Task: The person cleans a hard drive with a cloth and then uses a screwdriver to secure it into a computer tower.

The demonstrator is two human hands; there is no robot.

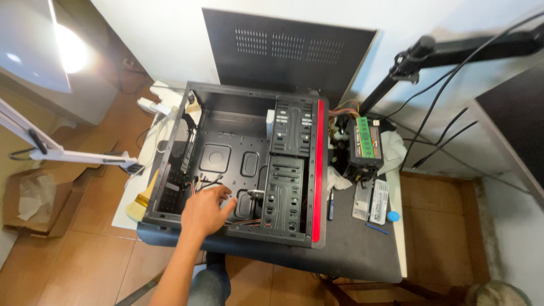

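A black computer case (175, 147) with a red front strip (319, 170) lies open on its side on a dark table (351, 249). My left hand (204, 211) reaches into it from the lower left, fingers apart over the case floor, next to some thin loose wires (208, 181). It holds nothing that I can see. Black drive cages (286, 187) fill the right part of the case. My right hand is out of view.
The case's side panel (283, 51) leans on the wall behind. Right of the case lie a power supply with a green memory stick (365, 139), white cloth (394, 150), a blue screwdriver (330, 207) and two flat metal parts (371, 199). A brush (140, 205), a white lamp arm (68, 154) and a cardboard box (34, 198) are on the left.
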